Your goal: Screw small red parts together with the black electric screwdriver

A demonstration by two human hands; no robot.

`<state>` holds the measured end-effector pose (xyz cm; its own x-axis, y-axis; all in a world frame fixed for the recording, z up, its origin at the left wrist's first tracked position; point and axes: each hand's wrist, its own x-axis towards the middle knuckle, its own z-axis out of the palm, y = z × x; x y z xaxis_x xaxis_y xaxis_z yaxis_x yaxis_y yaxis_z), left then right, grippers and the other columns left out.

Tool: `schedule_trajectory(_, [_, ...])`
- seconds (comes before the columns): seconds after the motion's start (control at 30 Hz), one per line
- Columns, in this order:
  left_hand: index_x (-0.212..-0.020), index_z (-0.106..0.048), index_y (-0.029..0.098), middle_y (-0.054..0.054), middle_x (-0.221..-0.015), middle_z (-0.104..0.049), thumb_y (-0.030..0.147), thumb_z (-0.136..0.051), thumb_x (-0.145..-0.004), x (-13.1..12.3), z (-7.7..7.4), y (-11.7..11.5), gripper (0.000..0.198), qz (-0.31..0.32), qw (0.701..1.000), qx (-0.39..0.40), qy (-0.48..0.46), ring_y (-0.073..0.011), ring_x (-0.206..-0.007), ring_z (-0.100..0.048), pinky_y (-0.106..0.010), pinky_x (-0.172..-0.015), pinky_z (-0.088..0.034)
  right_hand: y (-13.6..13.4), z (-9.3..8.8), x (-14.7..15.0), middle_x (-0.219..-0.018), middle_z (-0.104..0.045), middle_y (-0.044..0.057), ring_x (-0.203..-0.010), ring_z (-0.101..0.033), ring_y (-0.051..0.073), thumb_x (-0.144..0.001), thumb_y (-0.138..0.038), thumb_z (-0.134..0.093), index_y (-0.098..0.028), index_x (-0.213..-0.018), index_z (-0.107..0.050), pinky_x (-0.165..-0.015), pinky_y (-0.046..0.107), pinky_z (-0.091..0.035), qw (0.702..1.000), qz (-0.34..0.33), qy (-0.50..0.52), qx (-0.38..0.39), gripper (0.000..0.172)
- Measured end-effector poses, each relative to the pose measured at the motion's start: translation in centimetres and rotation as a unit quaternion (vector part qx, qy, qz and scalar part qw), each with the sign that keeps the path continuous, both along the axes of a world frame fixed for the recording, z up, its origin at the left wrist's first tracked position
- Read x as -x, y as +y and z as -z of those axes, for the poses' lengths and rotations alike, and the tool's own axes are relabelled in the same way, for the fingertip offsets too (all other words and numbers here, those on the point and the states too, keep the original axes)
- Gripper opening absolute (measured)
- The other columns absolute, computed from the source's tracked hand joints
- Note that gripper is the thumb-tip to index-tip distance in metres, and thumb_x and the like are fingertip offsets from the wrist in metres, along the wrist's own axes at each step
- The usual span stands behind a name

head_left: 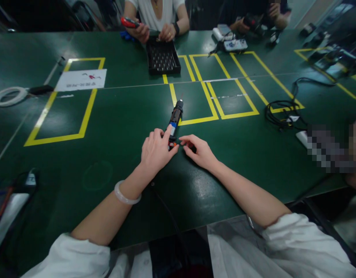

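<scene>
Holding cylindrical black tool (176,114), left hand (156,150), glossy tabletop (125,112)

Filled by a green table (125,112), marked with yellow tape (58,139), catching glare (201,187) toward the near edge; backed by a dark chair (82,17) past the far edge, leftward.

Smooth glossy tabletop (122,112), plastic-looking power tool (176,115), matt cloth sleeves (305,243), paper sheet (76,81)

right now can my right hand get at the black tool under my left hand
Likely yes: your right hand is close beside the black tool, whose front end looks unobstructed, though your left hand covers part of its rear.
</scene>
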<state>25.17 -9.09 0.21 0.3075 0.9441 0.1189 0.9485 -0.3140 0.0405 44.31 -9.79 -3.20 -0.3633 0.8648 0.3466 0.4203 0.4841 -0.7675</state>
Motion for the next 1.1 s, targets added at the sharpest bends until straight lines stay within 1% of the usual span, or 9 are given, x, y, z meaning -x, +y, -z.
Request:
schedule_trajectory(0.13, [-0.154,-0.033,0.021,-0.02,-0.122,-0.052,0.053,-0.048,-0.092,2.3,-0.4,1.0,0.072,-0.006,1.0,0.014,0.023,-0.036,-0.106,-0.053,-0.043,-0.084,-0.045,0.2,0.1,-0.4,-0.103,-0.067,0.005,-0.086,-0.062,0.016,-0.091,-0.015,-0.052,-0.021,-0.119,-0.06,-0.08,0.03,-0.051,1.0,0.0,0.01,0.001,0.03])
schedule_trajectory(0.23, [-0.155,-0.031,0.021,-0.021,-0.126,-0.05,0.058,-0.042,-0.093,5.2,-0.7,2.0,0.073,-0.038,0.998,0.023,0.038,-0.038,-0.107,-0.052,-0.045,-0.083,-0.045,0.2,0.2,-0.4,-0.102,-0.067,0.005,-0.085,-0.061,0.016,-0.091,-0.014,-0.052,-0.021,-0.118,-0.061,-0.079,0.029,-0.05,1.0,-0.005,0.012,0.008,0.029])
schedule_trajectory(0.43, [-0.154,-0.03,0.018,-0.022,-0.13,-0.047,0.066,-0.031,-0.092,12.8,-1.5,3.5,0.079,-0.148,0.987,0.043,0.051,-0.0381,-0.111,-0.05,-0.047,-0.086,-0.046,0.2,0.1,-0.3,-0.102,-0.066,0.005,-0.084,-0.061,0.015,-0.091,-0.014,-0.052,-0.021,-0.118,-0.06,-0.078,0.029,-0.05,0.999,-0.018,0.017,0.029,0.029])
schedule_trajectory(0.6, [-0.152,-0.029,0.02,-0.021,-0.137,-0.042,0.075,-0.024,-0.087,19.7,-1.7,4.4,0.086,-0.261,0.96,0.079,0.055,-0.0381,-0.112,-0.046,-0.05,-0.087,-0.046,0.3,0.1,-0.3,-0.1,-0.066,0.004,-0.082,-0.061,0.015,-0.09,-0.013,-0.052,-0.021,-0.119,-0.06,-0.078,0.029,-0.05,0.999,-0.023,0.014,0.038,0.031])
schedule_trajectory(0.77, [-0.151,-0.026,0.023,-0.016,-0.14,-0.038,0.078,-0.019,-0.085,25.8,-1.6,5.1,0.086,-0.322,0.94,0.09,0.073,-0.0356,-0.118,-0.043,-0.048,-0.095,-0.043,0.3,0.1,-0.3,-0.101,-0.066,0.005,-0.081,-0.061,0.014,-0.09,-0.014,-0.053,-0.02,-0.12,-0.059,-0.079,0.029,-0.05,0.999,-0.029,0.011,0.04,0.031])
schedule_trajectory(0.83, [-0.151,-0.026,0.024,-0.015,-0.141,-0.037,0.079,-0.018,-0.085,27.0,-1.6,5.1,0.087,-0.351,0.929,0.09,0.072,-0.0352,-0.117,-0.044,-0.048,-0.095,-0.042,0.3,0.2,-0.4,-0.101,-0.066,0.004,-0.082,-0.061,0.014,-0.09,-0.013,-0.053,-0.02,-0.12,-0.059,-0.079,0.029,-0.05,0.999,-0.03,0.008,0.042,0.032])
schedule_trajectory(0.9, [-0.152,-0.027,0.024,-0.016,-0.142,-0.037,0.079,-0.016,-0.084,27.4,-1.5,4.9,0.088,-0.371,0.923,0.081,0.063,-0.0363,-0.118,-0.044,-0.048,-0.095,-0.042,0.3,0.2,-0.4,-0.101,-0.066,0.004,-0.082,-0.061,0.014,-0.089,-0.012,-0.053,-0.021,-0.12,-0.059,-0.079,0.029,-0.05,0.999,-0.029,0.005,0.045,0.032])
schedule_trajectory(1.0, [-0.148,-0.036,0.024,-0.015,-0.142,-0.039,0.079,-0.021,-0.084,26.7,-1.2,4.3,0.086,-0.382,0.923,0.019,0.041,-0.0361,-0.12,-0.044,-0.046,-0.093,-0.043,0.4,0.2,-0.4,-0.101,-0.066,0.004,-0.081,-0.06,0.014,-0.089,-0.012,-0.054,-0.021,-0.12,-0.059,-0.079,0.028,-0.049,0.998,-0.031,0.002,0.047,0.032])
schedule_trajectory(1.1, [-0.137,-0.048,0.018,-0.014,-0.136,-0.044,0.078,-0.028,-0.083,25.8,-0.9,3.9,0.083,-0.384,0.923,-0.028,0.022,-0.0326,-0.109,-0.05,-0.043,-0.087,-0.044,0.4,0.0,-0.4,-0.1,-0.066,0.004,-0.08,-0.06,0.014,-0.09,-0.012,-0.053,-0.021,-0.119,-0.059,-0.079,0.028,-0.049,0.998,-0.032,0.0,0.049,0.031])
